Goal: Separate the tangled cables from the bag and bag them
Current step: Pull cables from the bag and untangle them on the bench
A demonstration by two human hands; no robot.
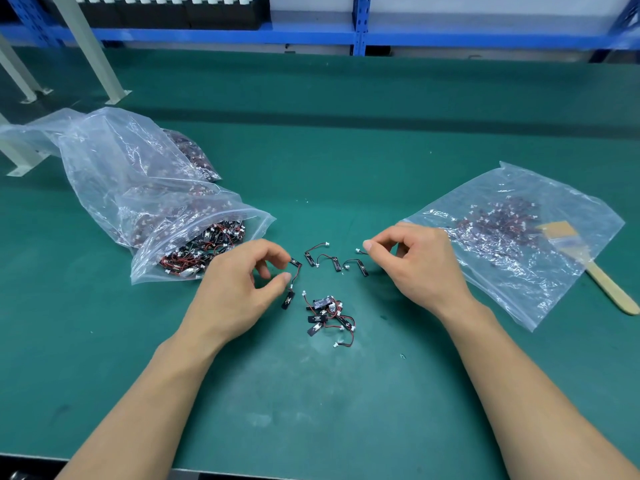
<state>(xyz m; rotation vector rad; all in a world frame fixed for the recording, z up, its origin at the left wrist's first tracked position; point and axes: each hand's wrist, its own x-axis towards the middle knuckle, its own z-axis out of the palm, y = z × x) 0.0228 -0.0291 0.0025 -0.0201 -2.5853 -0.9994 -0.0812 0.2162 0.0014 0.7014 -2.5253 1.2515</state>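
Observation:
My left hand [239, 285] pinches one short black-tabbed cable [294, 277] between thumb and index finger; its lower tab hangs near the mat. My right hand [419, 261] pinches another cable, whose white connector [357, 251] sticks out past the fingertips. Three separated cables [332, 262] lie side by side between the hands. A small tangled clump of cables [329, 315] lies just in front of them. The open zip bag [180, 237] full of tangled cables lies at the left. A flat clear bag [512, 233] holding cables lies at the right.
More bulging clear bags [114, 161] of cables are piled behind the open bag. A wooden-handled brush [602, 282] lies at the right bag's edge. Everything sits on a green mat [329, 403]. Blue shelving [360, 32] and pale metal legs stand at the back.

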